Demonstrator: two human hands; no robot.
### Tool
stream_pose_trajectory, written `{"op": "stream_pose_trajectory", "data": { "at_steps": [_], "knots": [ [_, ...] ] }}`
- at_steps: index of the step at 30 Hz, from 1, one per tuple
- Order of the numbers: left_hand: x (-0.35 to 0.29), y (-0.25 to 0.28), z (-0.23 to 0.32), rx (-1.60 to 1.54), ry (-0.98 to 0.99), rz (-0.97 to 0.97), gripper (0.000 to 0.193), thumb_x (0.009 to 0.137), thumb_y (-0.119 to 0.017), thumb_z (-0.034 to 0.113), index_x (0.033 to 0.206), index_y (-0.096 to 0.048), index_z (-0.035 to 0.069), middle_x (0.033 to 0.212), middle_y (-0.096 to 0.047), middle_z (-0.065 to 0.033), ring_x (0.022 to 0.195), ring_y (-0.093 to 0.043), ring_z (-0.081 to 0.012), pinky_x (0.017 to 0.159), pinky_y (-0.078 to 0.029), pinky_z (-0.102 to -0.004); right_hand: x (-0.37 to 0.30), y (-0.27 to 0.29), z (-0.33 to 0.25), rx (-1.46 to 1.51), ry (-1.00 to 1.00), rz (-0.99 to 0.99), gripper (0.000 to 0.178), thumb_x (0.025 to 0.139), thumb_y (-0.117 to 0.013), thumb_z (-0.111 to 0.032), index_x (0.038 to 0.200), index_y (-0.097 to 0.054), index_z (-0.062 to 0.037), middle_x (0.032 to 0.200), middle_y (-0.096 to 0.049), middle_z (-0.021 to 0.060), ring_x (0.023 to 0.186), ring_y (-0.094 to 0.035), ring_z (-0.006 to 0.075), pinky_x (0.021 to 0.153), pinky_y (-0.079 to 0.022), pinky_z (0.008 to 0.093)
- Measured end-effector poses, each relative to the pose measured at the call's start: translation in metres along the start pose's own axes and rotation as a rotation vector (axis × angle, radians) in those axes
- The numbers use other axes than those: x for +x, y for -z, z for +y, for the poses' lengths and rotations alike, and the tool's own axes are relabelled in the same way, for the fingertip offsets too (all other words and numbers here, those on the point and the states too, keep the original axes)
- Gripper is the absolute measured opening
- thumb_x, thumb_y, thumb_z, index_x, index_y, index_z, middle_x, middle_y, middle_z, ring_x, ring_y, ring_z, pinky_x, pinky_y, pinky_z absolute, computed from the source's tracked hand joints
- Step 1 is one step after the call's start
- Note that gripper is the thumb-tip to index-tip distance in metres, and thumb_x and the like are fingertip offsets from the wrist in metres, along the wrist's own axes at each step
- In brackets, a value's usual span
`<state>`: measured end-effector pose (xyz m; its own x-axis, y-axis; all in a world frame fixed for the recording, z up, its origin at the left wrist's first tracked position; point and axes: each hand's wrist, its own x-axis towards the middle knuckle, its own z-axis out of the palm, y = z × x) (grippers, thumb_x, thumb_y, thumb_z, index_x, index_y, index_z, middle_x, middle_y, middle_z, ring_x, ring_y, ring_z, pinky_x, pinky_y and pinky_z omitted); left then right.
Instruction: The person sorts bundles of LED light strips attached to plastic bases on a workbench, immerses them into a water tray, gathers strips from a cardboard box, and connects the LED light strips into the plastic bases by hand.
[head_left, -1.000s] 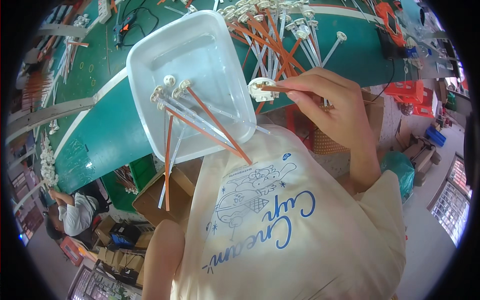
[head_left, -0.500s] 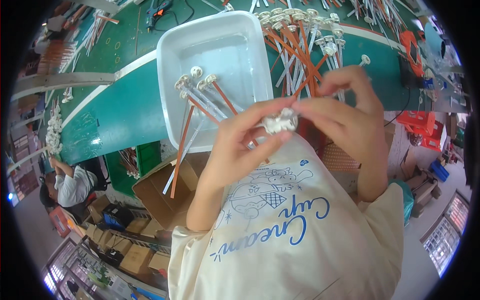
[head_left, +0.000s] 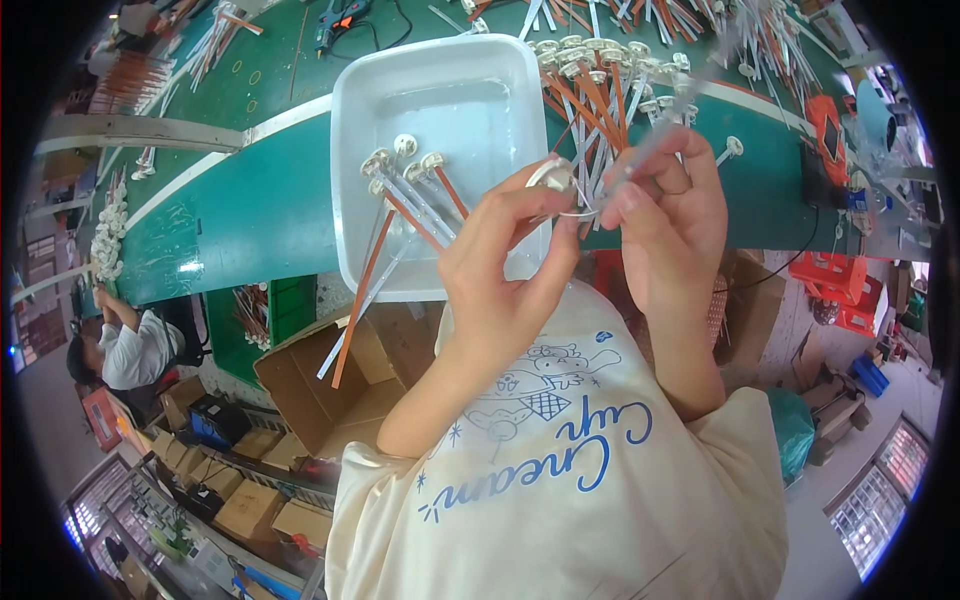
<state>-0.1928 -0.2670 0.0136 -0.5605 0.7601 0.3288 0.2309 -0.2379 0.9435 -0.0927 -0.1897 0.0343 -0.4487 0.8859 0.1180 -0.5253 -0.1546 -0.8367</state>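
In the head view, the left hand's (head_left: 500, 268) fingers grasp a white disc (head_left: 550, 177), held up by the tub's (head_left: 450, 105) right edge. The right hand's (head_left: 678, 222) fingers pinch a blurred pale strip (head_left: 692, 92); a thin curved piece (head_left: 578, 213) spans the 2 hands. Over the tub's near left corner hang white-headed strips (head_left: 371, 275). The tub sits at the near edge of the green surface (head_left: 255, 225).

Open cardboard box (head_left: 305, 388), red crates (head_left: 828, 278), teal plastic bag (head_left: 791, 432), person in pale shirt (head_left: 145, 352)
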Motion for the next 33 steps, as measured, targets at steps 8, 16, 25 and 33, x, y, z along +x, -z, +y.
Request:
{"op": "stream_pose_trajectory", "data": {
  "at_steps": [8,16,25,33],
  "knots": [
    [0.001,-0.003,0.021,-0.254,0.114,0.065,0.036,0.078,-0.058,-0.007,0.113,-0.048,-0.005,0.113,-0.053,-0.0131,0.101,-0.055,-0.0182,0.081,-0.052,-0.0291,-0.004,0.004,-0.003,-0.216,0.151,-0.211,0.017,0.082,-0.054,0.005,0.099,-0.05,0.0059,0.094,-0.058,0.0146,0.079,-0.06,0.0154,0.07,-0.051,0.0246],
    [-0.004,-0.007,0.019,-0.461,0.229,0.113,0.039,0.078,-0.057,-0.01,0.116,-0.046,-0.007,0.115,-0.046,-0.0125,0.109,-0.048,-0.0194,0.086,-0.051,-0.0293,-0.007,0.0,-0.003,-0.329,0.253,-0.134,0.016,0.084,-0.052,0.004,0.099,-0.045,0.0041,0.089,-0.059,0.0197,0.078,-0.064,0.0254,0.07,-0.056,0.0357],
    [-0.008,-0.008,0.014,-0.351,0.01,0.185,0.037,0.073,-0.062,-0.014,0.108,-0.052,-0.008,0.104,-0.049,-0.0117,0.095,-0.056,-0.02,0.082,-0.054,-0.0299,-0.013,-0.006,-0.003,-0.286,0.296,-0.073,0.019,0.079,-0.056,0.01,0.097,-0.049,0.0075,0.086,-0.058,0.0137,0.08,-0.063,0.0202,0.071,-0.055,0.0282],
    [-0.007,-0.01,0.014,-0.147,-0.219,0.26,0.041,0.066,-0.067,-0.015,0.105,-0.056,-0.006,0.096,-0.055,-0.0134,0.087,-0.059,-0.019,0.074,-0.052,-0.0265,-0.013,-0.007,-0.004,-0.397,0.47,-0.074,0.02,0.077,-0.057,0.013,0.095,-0.051,0.0078,0.089,-0.059,0.0133,0.081,-0.064,0.0226,0.064,-0.053,0.0224]
  ]
}}
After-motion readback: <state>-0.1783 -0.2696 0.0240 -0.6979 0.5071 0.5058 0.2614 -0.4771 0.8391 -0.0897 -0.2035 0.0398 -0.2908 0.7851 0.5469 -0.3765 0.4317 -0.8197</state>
